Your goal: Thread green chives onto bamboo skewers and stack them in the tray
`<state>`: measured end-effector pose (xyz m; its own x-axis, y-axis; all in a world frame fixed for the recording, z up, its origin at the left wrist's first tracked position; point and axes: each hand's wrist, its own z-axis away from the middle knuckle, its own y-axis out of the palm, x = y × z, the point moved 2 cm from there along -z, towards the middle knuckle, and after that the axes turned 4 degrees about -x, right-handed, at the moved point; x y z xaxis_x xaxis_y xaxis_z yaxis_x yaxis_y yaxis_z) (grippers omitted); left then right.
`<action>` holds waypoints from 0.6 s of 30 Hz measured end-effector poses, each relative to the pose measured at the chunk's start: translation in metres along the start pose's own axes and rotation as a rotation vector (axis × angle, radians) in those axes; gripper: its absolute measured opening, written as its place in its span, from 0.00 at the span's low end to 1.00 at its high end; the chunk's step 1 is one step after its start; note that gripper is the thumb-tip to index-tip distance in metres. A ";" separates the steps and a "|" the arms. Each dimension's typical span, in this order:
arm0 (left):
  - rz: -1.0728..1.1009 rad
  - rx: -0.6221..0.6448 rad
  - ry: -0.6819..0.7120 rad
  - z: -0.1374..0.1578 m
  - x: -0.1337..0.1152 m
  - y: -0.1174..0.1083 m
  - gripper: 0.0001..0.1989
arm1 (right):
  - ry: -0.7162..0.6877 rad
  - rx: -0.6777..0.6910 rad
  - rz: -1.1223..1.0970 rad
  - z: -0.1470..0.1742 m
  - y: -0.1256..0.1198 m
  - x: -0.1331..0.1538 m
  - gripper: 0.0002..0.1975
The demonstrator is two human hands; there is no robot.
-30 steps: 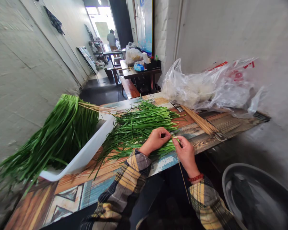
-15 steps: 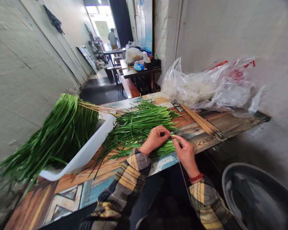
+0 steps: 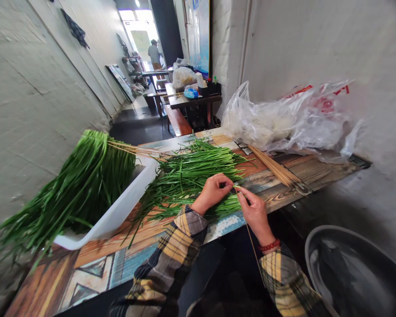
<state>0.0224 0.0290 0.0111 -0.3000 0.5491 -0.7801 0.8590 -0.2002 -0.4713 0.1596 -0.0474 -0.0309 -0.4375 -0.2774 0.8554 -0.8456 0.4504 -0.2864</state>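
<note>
My left hand [image 3: 215, 192] is closed in a pinch on the pale end of a chive stalk [image 3: 236, 186] above the table's near edge. Close beside it, my right hand [image 3: 254, 212] pinches a thin bamboo skewer [image 3: 251, 237] whose length runs down below the palm towards my lap. The fingertips of both hands nearly meet at the stalk; whether the skewer tip has pierced it is too small to tell. Loose green chives [image 3: 198, 169] lie spread under and behind my left hand, cut ends to the right.
A white plastic tub [image 3: 119, 215] on the left holds a thick stack of chives [image 3: 82, 185] with skewers [image 3: 135, 149] sticking out. Bare skewers [image 3: 273, 167] lie on the right, before plastic bags [image 3: 284, 119]. A grey basin [image 3: 350, 273] stands lower right. Far back is a person [image 3: 154, 53].
Hardly anything differs. My hands stay together at the chive stalk, with only a very slight shift of the fingers.
</note>
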 end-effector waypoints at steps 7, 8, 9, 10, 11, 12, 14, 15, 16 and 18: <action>-0.008 -0.009 0.017 0.000 -0.002 0.000 0.06 | -0.002 -0.006 0.002 0.000 0.000 0.002 0.16; -0.011 -0.009 0.018 0.000 -0.002 0.000 0.06 | -0.004 -0.010 0.004 0.000 0.000 0.002 0.16; -0.013 -0.010 0.018 0.000 -0.002 0.000 0.06 | -0.005 -0.013 0.006 0.000 0.000 0.002 0.16; -0.014 -0.009 0.018 0.000 -0.002 0.000 0.06 | -0.006 -0.015 0.009 0.000 0.000 0.002 0.16; -0.014 -0.010 0.019 0.000 -0.002 0.000 0.06 | -0.007 -0.017 0.013 0.000 0.000 0.002 0.16; -0.013 -0.010 0.021 0.000 -0.002 0.000 0.06 | -0.007 -0.017 0.018 0.000 0.000 0.002 0.16; -0.008 -0.010 0.024 0.000 -0.002 0.001 0.06 | -0.008 -0.017 0.028 0.000 0.000 0.002 0.16; -0.006 -0.008 0.024 0.000 -0.002 0.001 0.06 | -0.009 -0.016 0.033 0.000 0.000 0.002 0.16; -0.004 -0.005 0.022 0.000 -0.002 0.001 0.06 | -0.009 -0.017 0.039 0.000 0.000 0.002 0.16; -0.003 0.001 0.018 0.000 -0.002 0.001 0.06 | -0.004 -0.019 0.047 0.000 0.000 0.002 0.16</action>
<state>0.0239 0.0272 0.0118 -0.2949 0.5643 -0.7711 0.8576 -0.1997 -0.4740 0.1587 -0.0479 -0.0289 -0.4784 -0.2590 0.8391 -0.8180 0.4789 -0.3185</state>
